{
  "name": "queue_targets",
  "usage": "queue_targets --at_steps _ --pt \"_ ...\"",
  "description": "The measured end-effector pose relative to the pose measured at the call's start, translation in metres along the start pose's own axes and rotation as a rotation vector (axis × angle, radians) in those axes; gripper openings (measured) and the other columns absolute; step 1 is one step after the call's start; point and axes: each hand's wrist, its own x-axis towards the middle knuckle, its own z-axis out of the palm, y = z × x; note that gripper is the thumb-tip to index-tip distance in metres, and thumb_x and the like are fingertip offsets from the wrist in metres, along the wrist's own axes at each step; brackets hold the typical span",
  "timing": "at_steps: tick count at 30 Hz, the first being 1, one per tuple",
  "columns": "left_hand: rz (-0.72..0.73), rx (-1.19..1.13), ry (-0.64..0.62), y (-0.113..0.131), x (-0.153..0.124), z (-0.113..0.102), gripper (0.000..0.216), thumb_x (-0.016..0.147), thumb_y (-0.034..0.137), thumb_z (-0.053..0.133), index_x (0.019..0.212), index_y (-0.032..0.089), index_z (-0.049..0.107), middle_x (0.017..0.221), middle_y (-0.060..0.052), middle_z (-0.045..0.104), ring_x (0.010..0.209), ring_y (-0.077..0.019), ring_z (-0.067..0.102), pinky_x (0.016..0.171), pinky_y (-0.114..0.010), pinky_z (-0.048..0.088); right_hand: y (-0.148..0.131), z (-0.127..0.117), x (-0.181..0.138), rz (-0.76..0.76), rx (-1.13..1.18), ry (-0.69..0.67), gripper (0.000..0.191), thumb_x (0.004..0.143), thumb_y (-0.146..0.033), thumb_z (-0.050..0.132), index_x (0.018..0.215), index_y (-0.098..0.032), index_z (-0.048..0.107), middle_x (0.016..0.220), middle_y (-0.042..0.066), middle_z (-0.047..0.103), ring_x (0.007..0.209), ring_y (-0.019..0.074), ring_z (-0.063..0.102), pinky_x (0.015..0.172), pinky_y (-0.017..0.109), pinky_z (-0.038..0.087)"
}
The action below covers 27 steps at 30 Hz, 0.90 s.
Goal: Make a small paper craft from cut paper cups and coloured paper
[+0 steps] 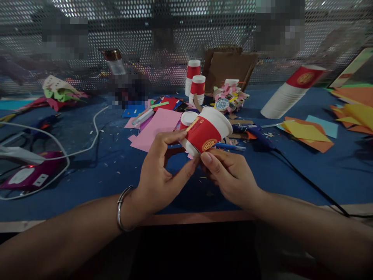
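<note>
Head view: the fingers [175, 137] of the left hand [161, 171] pinch the base of a red paper cup [205, 132]. The right hand [230, 175] pinches it from below, probably to steady it. The cup is held tilted, mouth away, above the blue counter [116, 171]. Behind lie pink paper [159, 128] and a cup stack [282, 99].

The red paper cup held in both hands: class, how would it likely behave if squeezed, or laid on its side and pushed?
Probably light: left hand and right hand hold the paper cup up by fingertips. Its thin wall would likely dent if squeezed. Being tapered, it would probably roll in a curve.
</note>
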Motion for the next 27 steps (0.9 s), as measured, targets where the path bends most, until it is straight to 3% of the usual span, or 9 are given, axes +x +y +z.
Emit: queue_targets --at_steps 5,8,16,22,27 --pt "-0.408 -0.336 0.013 0.002 0.009 0.003 0.047 0.091 0.039 0.079 0.128 0.019 0.059 0.127 -0.011 0.068 0.113 -0.0206 0.071 0.097 -0.033 0.063 -0.002 -0.001 0.003 -0.009 -0.010 -0.004 0.049 0.106 -0.052 0.052 0.069 -0.021 0.048 0.060 -0.005 0.043 0.054 0.0078 0.039 0.051 0.025 0.031" --pt "-0.503 -0.383 -0.012 0.001 0.012 0.001 0.048 0.091 0.045 0.078 0.125 0.016 0.061 0.116 -0.010 0.073 0.100 -0.0193 0.073 0.092 -0.034 0.063 0.000 -0.001 0.002 0.008 0.021 -0.017 0.048 0.106 -0.054 0.051 0.071 -0.021 0.050 0.062 -0.005 0.043 0.055 0.0080 0.040 0.050 0.025 0.031" --pt "-0.296 -0.183 -0.051 0.012 0.011 -0.004 0.039 0.092 0.029 0.079 0.126 0.017 0.065 0.123 -0.010 0.072 0.111 -0.0185 0.073 0.099 -0.032 0.062 -0.001 0.000 -0.001 -0.043 -0.015 -0.004 0.050 0.106 -0.053 0.052 0.067 -0.021 0.047 0.059 -0.004 0.042 0.054 0.0083 0.040 0.049 0.024 0.029" --pt "-0.117 0.010 -0.100 0.007 0.003 -0.007 0.050 0.090 0.021 0.080 0.136 0.020 0.062 0.128 -0.009 0.071 0.115 -0.0192 0.071 0.103 -0.032 0.061 0.001 0.000 -0.002 -0.019 -0.015 -0.014 0.050 0.105 -0.056 0.052 0.069 -0.021 0.049 0.059 -0.005 0.042 0.053 0.0080 0.040 0.049 0.024 0.031" --pt "-0.088 0.119 -0.088 0.007 0.002 -0.008 0.053 0.086 0.023 0.084 0.134 0.018 0.063 0.127 -0.010 0.070 0.112 -0.0192 0.071 0.100 -0.032 0.061 0.003 0.000 -0.002 -0.013 -0.008 -0.015 0.049 0.105 -0.055 0.053 0.070 -0.021 0.052 0.060 -0.005 0.043 0.053 0.0079 0.041 0.049 0.024 0.031"
